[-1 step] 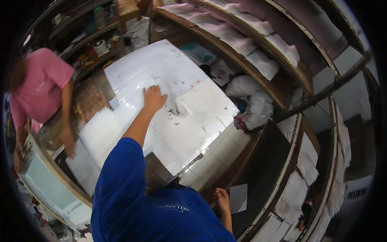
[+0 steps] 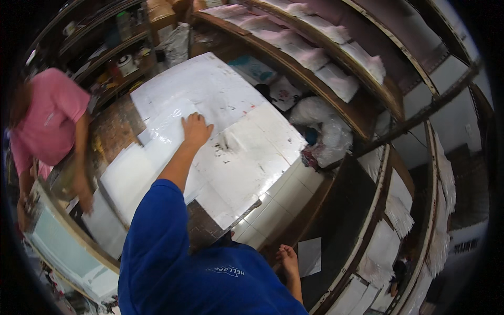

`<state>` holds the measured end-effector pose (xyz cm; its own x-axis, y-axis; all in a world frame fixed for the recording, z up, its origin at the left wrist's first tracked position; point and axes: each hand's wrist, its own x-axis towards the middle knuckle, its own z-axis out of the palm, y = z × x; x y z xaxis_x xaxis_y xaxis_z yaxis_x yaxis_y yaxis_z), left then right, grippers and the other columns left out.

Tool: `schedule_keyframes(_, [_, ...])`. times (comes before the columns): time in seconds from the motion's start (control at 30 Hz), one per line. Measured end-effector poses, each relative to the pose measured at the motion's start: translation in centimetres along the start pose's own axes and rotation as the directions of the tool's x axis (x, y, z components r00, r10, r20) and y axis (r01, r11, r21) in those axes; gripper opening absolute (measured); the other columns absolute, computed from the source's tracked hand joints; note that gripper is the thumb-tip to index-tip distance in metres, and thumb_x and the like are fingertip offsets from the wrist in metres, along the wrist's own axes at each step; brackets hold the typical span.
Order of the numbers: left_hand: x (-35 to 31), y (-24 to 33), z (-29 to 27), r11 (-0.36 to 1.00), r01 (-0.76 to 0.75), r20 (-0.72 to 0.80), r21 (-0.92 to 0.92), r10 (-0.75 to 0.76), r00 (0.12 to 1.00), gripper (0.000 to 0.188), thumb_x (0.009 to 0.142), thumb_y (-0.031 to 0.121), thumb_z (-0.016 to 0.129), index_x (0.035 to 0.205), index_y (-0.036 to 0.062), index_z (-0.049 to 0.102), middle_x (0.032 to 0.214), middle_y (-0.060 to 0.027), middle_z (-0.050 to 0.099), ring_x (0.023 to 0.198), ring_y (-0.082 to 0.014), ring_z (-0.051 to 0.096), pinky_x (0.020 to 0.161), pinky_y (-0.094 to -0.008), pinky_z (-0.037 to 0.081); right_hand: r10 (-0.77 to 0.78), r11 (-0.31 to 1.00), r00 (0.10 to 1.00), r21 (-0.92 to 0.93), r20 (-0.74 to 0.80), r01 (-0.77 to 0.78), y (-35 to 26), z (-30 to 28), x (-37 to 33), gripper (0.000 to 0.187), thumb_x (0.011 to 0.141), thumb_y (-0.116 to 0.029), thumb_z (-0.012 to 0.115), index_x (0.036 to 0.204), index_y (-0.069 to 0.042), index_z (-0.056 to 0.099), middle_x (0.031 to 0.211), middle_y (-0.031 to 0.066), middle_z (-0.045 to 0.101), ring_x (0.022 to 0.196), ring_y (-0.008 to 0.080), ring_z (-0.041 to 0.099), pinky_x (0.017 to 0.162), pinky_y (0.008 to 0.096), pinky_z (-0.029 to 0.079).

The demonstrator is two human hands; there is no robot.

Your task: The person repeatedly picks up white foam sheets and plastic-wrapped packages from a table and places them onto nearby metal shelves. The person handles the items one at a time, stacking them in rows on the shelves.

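My left hand (image 2: 197,130) reaches across the worktable and lies palm down, fingers spread, on a shiny clear plastic sheet (image 2: 172,125). That sheet overlaps a loose pile of white sheets (image 2: 128,176) on the left. Beneath them are large white boards (image 2: 252,152) with dark smudges and specks. Down at my right side, my right hand (image 2: 287,257) hangs with its fingers loosely curled and a little apart; no object shows in it. Beside it a single white sheet (image 2: 310,255) lies on a dark shelf board, apparently not touched by the hand.
At the left a co-worker in a pink shirt (image 2: 55,113) stands by a wooden-framed screen (image 2: 79,239), one hand gripping its edge, the other blurred. Racks holding white sheets (image 2: 336,81) line the far and right sides. Plastic bundles (image 2: 328,123) sit beyond the table; tiled floor (image 2: 296,194) shows.
The whole scene has shifted slightly left in the picture. The co-worker's free hand is a little lower. My left hand stays on the plastic sheet, and my right hand keeps its pose.
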<state>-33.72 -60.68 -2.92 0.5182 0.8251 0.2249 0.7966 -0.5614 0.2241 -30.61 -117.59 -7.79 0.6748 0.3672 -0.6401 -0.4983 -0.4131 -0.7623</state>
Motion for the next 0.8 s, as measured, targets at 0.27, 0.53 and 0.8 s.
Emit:
schedule_keyframes(0.27, [3.8,1.7,3.3,0.893,-0.329,-0.041,0.308,0.358,0.933,0.019,0.086,0.019,0.052,0.088,0.0109,0.069,0.089,-0.0088,0.068,0.090,-0.0247,0.064,0.100,-0.0492,0.038,0.035,0.998,0.997,0.062,-0.065,-0.031,2.2,1.1,-1.0,0.026,0.095,-0.026,0.060,0.113,-0.007,0.059,0.085,0.0036,0.062,0.072,0.0121,0.059,0.063,0.0264,0.048])
schedule_keyframes(0.53, [3.0,1.4,3.6,0.884,-0.391,-0.220,-0.256,0.341,0.914,0.015,0.073,0.009,0.062,0.070,-0.0041,0.056,0.067,-0.0242,0.060,0.061,-0.0447,0.056,0.060,-0.0520,0.044,-0.187,0.982,0.981,-0.008,-0.043,0.187,0.4,2.4,0.8,0.032,0.094,-0.030,0.059,0.115,-0.005,0.059,0.090,0.0091,0.066,0.071,0.0154,0.063,0.065,0.0309,0.053])
schedule_keyframes(0.8, [-14.3,16.9,-7.3,0.439,-0.847,-0.545,-0.301,0.650,0.530,0.014,0.083,0.011,0.062,0.087,-0.0020,0.064,0.085,-0.0197,0.065,0.078,-0.0371,0.062,0.074,-0.0445,0.051,-0.546,0.838,0.837,0.017,0.039,0.546,-15.3,2.7,-3.5,0.057,0.098,-0.039,0.051,0.143,-0.008,0.032,0.085,0.0119,0.061,0.070,0.0185,0.061,0.064,0.0334,0.050])
